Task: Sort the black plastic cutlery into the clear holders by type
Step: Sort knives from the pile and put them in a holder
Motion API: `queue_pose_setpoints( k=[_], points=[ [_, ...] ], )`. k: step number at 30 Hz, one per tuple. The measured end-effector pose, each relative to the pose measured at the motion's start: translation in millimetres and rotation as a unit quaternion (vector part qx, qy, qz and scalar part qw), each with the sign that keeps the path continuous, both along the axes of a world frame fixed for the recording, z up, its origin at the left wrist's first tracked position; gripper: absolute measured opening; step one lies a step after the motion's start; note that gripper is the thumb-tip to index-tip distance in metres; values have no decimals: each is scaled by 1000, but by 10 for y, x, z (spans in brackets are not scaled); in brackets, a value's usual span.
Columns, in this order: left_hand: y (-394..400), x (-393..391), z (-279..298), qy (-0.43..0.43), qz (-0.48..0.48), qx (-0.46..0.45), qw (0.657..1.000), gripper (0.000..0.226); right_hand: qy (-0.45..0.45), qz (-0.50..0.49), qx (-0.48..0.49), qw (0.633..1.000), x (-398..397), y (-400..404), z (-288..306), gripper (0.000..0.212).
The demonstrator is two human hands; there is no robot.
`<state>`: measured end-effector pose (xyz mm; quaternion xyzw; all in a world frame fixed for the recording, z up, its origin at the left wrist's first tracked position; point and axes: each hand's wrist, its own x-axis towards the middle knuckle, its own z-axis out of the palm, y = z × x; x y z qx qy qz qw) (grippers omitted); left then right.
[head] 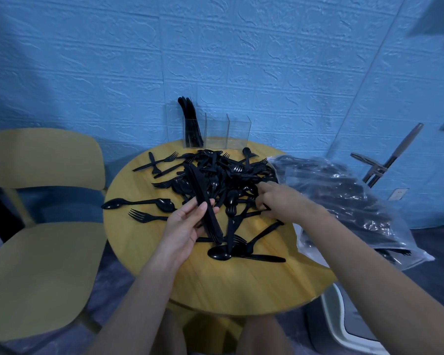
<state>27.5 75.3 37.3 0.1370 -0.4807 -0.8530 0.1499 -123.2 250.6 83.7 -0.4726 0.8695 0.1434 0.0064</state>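
Note:
A heap of black plastic cutlery [223,172] covers the middle of the round wooden table [241,285]. My left hand [187,224] grips a bundle of black knives [205,201], blades pointing away from me. My right hand [280,198] reaches into the heap's right side and pinches a black piece there; which type it is stays hidden. Three joined clear holders [217,131] stand at the table's far edge. The left one holds several knives [190,121]; the middle and right ones look empty.
Loose spoons [139,202] and forks [145,216] lie on the table's left part. A clear plastic bag of more cutlery [344,198] sits at the right edge. A yellow chair [41,226] stands to the left, with a blue wall behind.

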Motion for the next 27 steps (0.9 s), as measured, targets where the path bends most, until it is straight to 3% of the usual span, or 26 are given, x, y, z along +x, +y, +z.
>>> queue_pose_setpoints(
  k=[5,10,15,22,27],
  points=[
    [-1,9,5,0,-2,4,1000,22,-55,4,2,998,-64,-15,-56,19],
    [0,11,11,0,-3,12,1000,21,-181,-40,-205,961,6,30,67,10],
    [-2,14,11,0,-3,14,1000,21,-264,-119,-312,905,-1,-33,194,7],
    [0,23,10,3,-5,18,1000,21,-348,-199,-526,750,-76,-81,183,6],
    [2,21,3,5,-8,18,1000,21,-382,-191,-633,646,-29,-70,158,13]
  ],
)
